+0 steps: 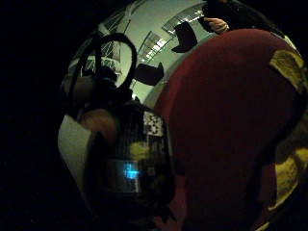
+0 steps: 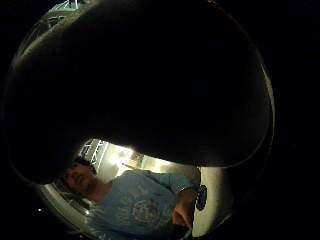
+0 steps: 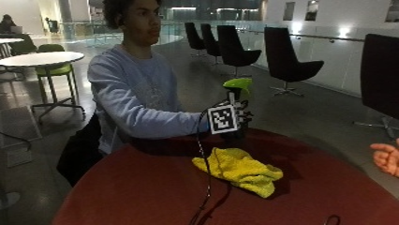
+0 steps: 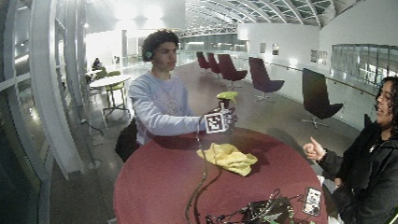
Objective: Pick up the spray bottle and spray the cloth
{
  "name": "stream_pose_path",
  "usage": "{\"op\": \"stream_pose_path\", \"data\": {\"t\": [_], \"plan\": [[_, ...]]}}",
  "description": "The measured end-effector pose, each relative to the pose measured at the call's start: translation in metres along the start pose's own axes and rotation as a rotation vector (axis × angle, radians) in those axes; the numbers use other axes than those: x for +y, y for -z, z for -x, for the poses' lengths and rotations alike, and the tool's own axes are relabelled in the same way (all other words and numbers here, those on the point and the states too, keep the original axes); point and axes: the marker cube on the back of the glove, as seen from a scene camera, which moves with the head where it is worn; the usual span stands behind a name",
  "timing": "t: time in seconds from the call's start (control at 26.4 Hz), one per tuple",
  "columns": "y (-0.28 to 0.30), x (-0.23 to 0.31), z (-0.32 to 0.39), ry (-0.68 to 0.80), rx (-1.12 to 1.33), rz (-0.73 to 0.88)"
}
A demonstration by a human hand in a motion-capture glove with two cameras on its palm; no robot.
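Note:
My gloved right hand [image 3: 235, 119] grips a spray bottle with a green head [image 3: 237, 84] and holds it upright above the far side of the round red table [image 3: 124, 187]. A crumpled yellow cloth [image 3: 240, 169] lies on the table, below the bottle and a little nearer the camera. The wide outside view shows the same: hand [image 4: 225, 120], green bottle head [image 4: 227, 95], cloth [image 4: 228, 158]. In the thumb side palm view a dark body [image 2: 150, 85] fills most of the picture, close to the palm. The little finger side palm view looks down on the red table [image 1: 216, 120], with yellow cloth [image 1: 288, 67] at its edge.
A tangle of wires and small devices [image 4: 267, 212] lies at the table's near edge. Dark chairs [image 3: 287, 61] stand on the floor behind the table. A white round table with green chairs [image 3: 43, 61] stands far behind the person.

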Motion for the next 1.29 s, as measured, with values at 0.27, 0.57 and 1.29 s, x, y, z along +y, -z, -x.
{"op": "stream_pose_path", "data": {"t": [0.27,0.57,1.29], "plan": [[-0.012,0.007,-0.012,-0.001,0.010,0.081],[-0.014,-0.007,-0.018,-0.023,0.030,0.000],[0.116,0.100,-0.018,0.029,0.381,0.014]]}}
